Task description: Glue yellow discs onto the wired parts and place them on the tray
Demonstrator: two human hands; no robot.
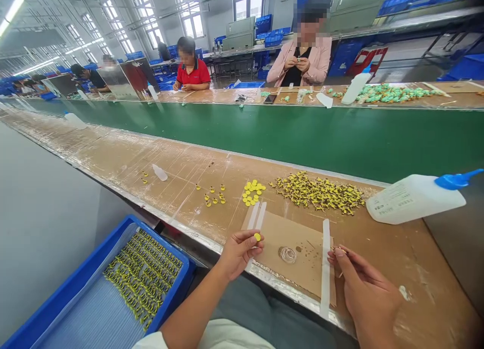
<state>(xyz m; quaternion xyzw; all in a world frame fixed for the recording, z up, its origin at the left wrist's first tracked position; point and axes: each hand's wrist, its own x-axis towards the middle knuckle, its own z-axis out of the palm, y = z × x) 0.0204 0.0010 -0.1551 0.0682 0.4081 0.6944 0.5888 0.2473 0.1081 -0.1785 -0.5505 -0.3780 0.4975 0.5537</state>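
Observation:
My left hand (242,250) pinches a small round yellow disc (257,236) between thumb and fingertips, above the left part of a cardboard sheet (280,230). My right hand (363,283) is closed at the sheet's right edge, its fingers round a thin pale stick (341,275) that is mostly hidden. Between the hands, a small clear glass dish (288,254) rests on the cardboard beside brown specks. Beyond the sheet lie a cluster of loose yellow discs (252,192) and a broad pile of small yellow-and-dark pieces (321,191).
At right a white bottle with a blue nozzle (412,200) lies tilted. Several small assembled yellow pieces (215,199) stand left of the discs. A blue tray (130,220) with rows of them sits below left. A green conveyor belt (264,132) runs beyond; people sit across it.

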